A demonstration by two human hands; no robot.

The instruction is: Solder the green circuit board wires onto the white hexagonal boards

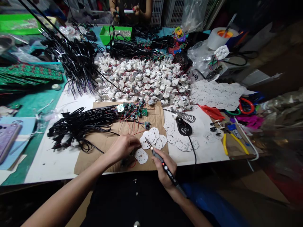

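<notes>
My right hand (pixel 164 167) is wrapped round a black and grey soldering iron (pixel 168 172), its metal tip pointing up and left over several white round boards (pixel 153 136). Left of the iron, my left hand (pixel 125 145) hovers low over the cardboard (pixel 111 157) with fingers pressed together; what they hold, if anything, is hidden. One white board (pixel 141 156) lies just right of that hand, near a blurred dark part and a red wire. Behind my hands lie small green circuit boards (pixel 132 110) joined to a bundle of black cables (pixel 87 121).
A big pile of white parts (pixel 142 78) spreads behind the cardboard. To the right are an iron stand (pixel 184 126), yellow-handled pliers (pixel 234 142) and a sheet of boards (pixel 215 94). Across the table a person's hands (pixel 134 10) hold a white object.
</notes>
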